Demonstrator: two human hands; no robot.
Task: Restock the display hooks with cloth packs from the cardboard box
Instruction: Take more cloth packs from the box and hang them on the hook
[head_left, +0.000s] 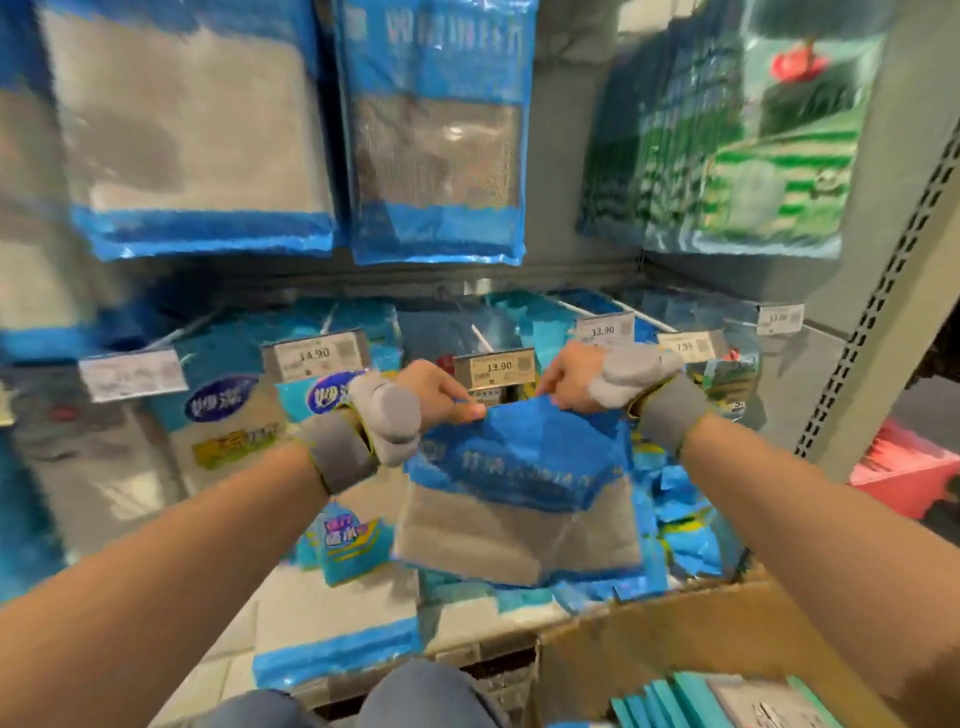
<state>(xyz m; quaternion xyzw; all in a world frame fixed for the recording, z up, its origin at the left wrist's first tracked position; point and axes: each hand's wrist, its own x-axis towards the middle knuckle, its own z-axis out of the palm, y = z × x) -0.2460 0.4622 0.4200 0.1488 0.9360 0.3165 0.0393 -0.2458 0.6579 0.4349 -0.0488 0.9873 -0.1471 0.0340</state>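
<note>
Step in hand: hanging one pack. The left hand and right hand each pinch a top corner of a blue cloth pack, with the fingers clamped on its upper edge. The pack is held up in the air, stretched between the hands and just below the 13.90 price tag at the tip of a hook. It is not on the hook yet. The pack's hang hole can't be made out because of blur. The cardboard box sits at lower right with spare packs inside.

Next move is probably to lift the top edge to the hook tip, line the hole up behind the tag, slide the pack back, then let go.
</note>
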